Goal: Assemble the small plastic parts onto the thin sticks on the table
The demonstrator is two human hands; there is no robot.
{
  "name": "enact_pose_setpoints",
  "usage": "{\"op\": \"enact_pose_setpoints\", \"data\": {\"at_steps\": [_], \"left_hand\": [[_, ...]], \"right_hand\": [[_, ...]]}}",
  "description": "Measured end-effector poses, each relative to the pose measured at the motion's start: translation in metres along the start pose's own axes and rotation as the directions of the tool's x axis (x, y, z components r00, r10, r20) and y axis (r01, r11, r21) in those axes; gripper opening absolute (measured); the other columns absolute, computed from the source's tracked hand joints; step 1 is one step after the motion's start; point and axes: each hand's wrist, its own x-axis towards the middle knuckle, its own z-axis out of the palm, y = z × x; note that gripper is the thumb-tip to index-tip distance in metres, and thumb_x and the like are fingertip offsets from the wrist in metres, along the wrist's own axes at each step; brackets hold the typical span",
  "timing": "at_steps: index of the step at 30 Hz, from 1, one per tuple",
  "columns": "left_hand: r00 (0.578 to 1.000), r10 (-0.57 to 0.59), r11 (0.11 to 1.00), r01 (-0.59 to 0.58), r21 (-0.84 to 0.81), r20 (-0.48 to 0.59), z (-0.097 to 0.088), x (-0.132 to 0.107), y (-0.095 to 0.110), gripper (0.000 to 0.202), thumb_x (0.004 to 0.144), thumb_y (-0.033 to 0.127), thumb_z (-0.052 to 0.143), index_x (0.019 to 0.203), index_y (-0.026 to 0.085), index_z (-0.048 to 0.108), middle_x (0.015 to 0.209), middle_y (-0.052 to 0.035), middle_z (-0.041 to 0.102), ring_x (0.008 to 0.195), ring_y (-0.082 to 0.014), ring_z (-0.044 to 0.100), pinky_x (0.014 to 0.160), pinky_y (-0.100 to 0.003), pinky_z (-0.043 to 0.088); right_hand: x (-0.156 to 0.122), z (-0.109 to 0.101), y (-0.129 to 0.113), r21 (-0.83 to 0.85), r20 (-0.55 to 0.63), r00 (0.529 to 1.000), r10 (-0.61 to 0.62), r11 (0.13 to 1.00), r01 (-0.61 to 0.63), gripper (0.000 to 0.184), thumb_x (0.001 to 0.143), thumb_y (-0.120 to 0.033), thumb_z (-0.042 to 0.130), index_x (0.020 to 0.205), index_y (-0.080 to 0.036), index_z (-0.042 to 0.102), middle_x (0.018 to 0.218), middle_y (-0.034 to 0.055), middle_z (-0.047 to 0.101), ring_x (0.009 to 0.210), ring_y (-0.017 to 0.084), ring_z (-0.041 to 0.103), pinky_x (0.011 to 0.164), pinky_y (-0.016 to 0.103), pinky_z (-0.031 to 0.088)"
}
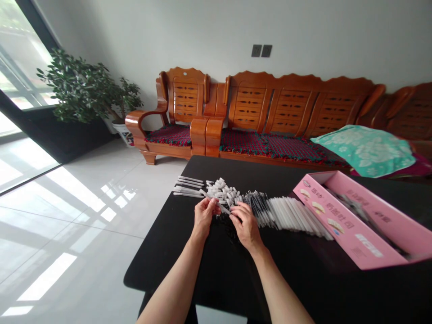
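My left hand (pixel 205 215) and my right hand (pixel 245 225) meet over a black table (pixel 189 265), both closed around a thin white pen barrel (pixel 221 208) held between them. Just beyond my fingers lies a heap of small white pen caps (pixel 222 190). Several finished white pens (pixel 187 186) lie in a row to the left of the heap. To the right, a bundle of black-tipped refills (pixel 254 202) and a row of white barrels (pixel 297 215) stretch toward a pink box.
An open pink cardboard box (pixel 357 234) sits on the right of the table. Behind stand a wooden armchair (pixel 175 112) and a long wooden sofa (pixel 297 108) with a teal blanket (pixel 366 148). A potted plant (pixel 84 90) stands by the window.
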Motion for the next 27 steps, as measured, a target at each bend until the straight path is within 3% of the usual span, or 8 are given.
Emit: {"op": "enact_pose_setpoints", "data": {"at_steps": [6,15,22,25,27], "left_hand": [[1.0,0.01,1.0,-0.01,-0.007,-0.022,-0.003,0.003,-0.002,0.042,0.068,0.05,0.081,0.077,0.01,0.071,0.061,-0.0017,0.064,0.054,-0.0118,0.06,0.053,-0.022,0.051],[0.977,0.061,0.995,-0.076,-0.065,-0.204,-0.02,0.014,-0.002,0.043,0.065,0.05,0.083,0.081,0.011,0.072,0.064,-0.0007,0.064,0.055,-0.0114,0.06,0.055,-0.023,0.051],[0.995,0.026,0.998,-0.03,-0.047,-0.098,-0.01,0.007,-0.004,0.044,0.066,0.051,0.082,0.08,0.012,0.071,0.062,-0.001,0.064,0.056,-0.0122,0.06,0.055,-0.023,0.051],[1.0,0.014,1.0,-0.015,-0.019,-0.021,-0.005,0.004,-0.004,0.042,0.068,0.051,0.081,0.079,0.011,0.071,0.063,-0.0017,0.064,0.056,-0.0124,0.06,0.054,-0.023,0.051],[0.999,0.028,0.999,-0.029,-0.027,-0.04,-0.008,0.006,-0.003,0.042,0.068,0.049,0.081,0.081,0.011,0.071,0.064,-0.0019,0.064,0.056,-0.012,0.06,0.054,-0.023,0.051]], "right_hand": [[0.001,-0.003,-0.001,-0.006,-0.025,0.998,0.052,0.999,-0.052,0.008,0.084,-0.016,0.064,0.081,-0.022,0.06,0.098,0.0077,0.071,0.115,0.027,0.056,0.099,0.046,0.048],[-0.004,-0.015,0.015,-0.093,-0.028,0.996,0.079,0.992,-0.082,0.007,0.082,-0.018,0.063,0.076,-0.021,0.063,0.097,0.0098,0.071,0.112,0.029,0.057,0.098,0.048,0.048],[-0.001,-0.01,0.005,-0.057,-0.023,0.999,0.025,0.998,-0.026,0.012,0.089,-0.028,0.063,0.094,-0.021,0.071,0.103,0.0102,0.071,0.116,0.029,0.055,0.102,0.049,0.047],[0.001,-0.005,0.0,-0.027,-0.006,1.0,-0.011,1.0,0.01,0.013,0.092,-0.025,0.058,0.091,-0.021,0.07,0.099,0.0091,0.072,0.114,0.027,0.057,0.1,0.047,0.049],[0.001,-0.007,0.002,-0.021,-0.011,1.0,-0.024,1.0,0.023,0.015,0.093,-0.022,0.056,0.085,-0.021,0.07,0.096,0.0085,0.072,0.112,0.026,0.059,0.098,0.047,0.05]]}}
